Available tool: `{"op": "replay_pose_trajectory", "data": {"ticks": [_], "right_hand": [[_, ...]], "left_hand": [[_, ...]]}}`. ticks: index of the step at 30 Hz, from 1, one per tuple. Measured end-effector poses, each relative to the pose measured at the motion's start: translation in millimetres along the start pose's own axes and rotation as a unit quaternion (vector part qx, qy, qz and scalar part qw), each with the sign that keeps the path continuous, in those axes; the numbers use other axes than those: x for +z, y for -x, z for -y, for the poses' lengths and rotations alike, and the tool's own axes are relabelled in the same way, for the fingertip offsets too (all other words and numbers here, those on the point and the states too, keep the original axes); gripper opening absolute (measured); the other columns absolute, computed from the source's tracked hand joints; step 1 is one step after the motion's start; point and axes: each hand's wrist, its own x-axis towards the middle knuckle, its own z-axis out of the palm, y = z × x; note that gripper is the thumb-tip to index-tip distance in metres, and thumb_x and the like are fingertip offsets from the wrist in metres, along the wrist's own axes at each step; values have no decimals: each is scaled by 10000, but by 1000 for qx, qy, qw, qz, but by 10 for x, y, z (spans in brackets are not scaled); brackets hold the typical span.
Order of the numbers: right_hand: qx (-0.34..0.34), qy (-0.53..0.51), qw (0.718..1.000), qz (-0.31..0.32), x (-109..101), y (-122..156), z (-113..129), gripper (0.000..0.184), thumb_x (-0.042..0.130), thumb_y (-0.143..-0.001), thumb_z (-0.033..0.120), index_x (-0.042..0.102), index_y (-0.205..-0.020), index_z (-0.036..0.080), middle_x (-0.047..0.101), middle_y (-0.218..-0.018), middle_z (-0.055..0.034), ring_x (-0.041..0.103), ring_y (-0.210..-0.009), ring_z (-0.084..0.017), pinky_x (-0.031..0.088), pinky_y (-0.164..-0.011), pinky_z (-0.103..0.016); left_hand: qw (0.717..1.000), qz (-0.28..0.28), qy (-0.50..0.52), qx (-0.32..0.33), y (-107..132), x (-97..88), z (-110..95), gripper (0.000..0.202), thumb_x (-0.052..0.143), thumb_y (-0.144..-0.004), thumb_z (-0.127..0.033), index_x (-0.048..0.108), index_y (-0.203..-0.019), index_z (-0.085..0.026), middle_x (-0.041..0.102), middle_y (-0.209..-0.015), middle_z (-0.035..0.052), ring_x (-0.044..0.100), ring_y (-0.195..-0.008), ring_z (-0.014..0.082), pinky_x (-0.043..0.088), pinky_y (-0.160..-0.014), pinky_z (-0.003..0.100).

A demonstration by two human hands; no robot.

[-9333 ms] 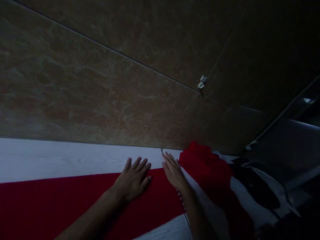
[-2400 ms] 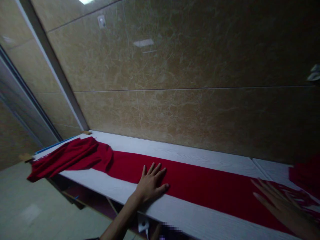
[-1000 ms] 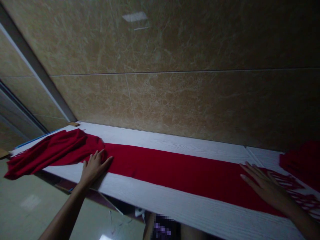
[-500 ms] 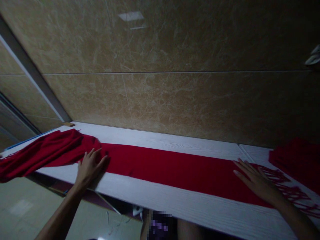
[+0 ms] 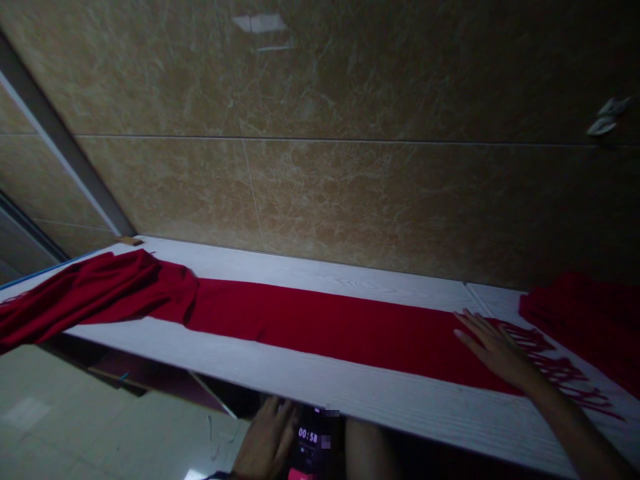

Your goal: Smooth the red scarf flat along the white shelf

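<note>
A long red scarf [image 5: 330, 327] lies along the white wood-grain tabletop [image 5: 300, 365]. Its right end has loose fringe, and its left part is bunched in folds that hang over the table's front edge. My right hand [image 5: 497, 350] rests flat on the scarf near the fringe, fingers stretched out. Below the table edge, at my lap, my left hand [image 5: 267, 433] is beside a phone [image 5: 306, 443] whose lit screen reads 00:58. The left fingers are extended; whether they touch the phone I cannot tell.
More red fabric [image 5: 585, 320] is heaped at the table's right end. Behind stands a brown marbled tile wall [image 5: 350, 200] with a small white object [image 5: 607, 117]. A small brown block [image 5: 129, 241] sits at the back left corner. Dark shelving [image 5: 150, 377] shows under the table.
My left hand has let go of the scarf's bunched left part and moved down to the phone at my lap. My right hand still lies on the scarf. The phone's timer has become visible.
</note>
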Motion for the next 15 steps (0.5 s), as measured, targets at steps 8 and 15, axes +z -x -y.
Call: {"op": "replay_pose_trajectory", "data": {"ticks": [8,15], "right_hand": [[8,-11,1000,1,-52,16,57,778,241,-916,689,462,-1508,233,380,-1633,-100,286,-1534,-306,194,-1237,-605],[-9,-14,999,-29,-21,10,21,669,315,-923,653,504,-1447,282,445,-1597,-106,358,-1501,-322,244,-1205,-643]], "left_hand": [[997,30,-56,53,-40,6,-48,445,541,-928,-319,653,-1357,-354,688,-1352,79,633,-1258,317,568,-1022,484],[982,-139,55,112,429,28,80,292,498,-1007,-373,767,-1087,-293,743,-1206,86,708,-1103,214,606,-901,288]]}}
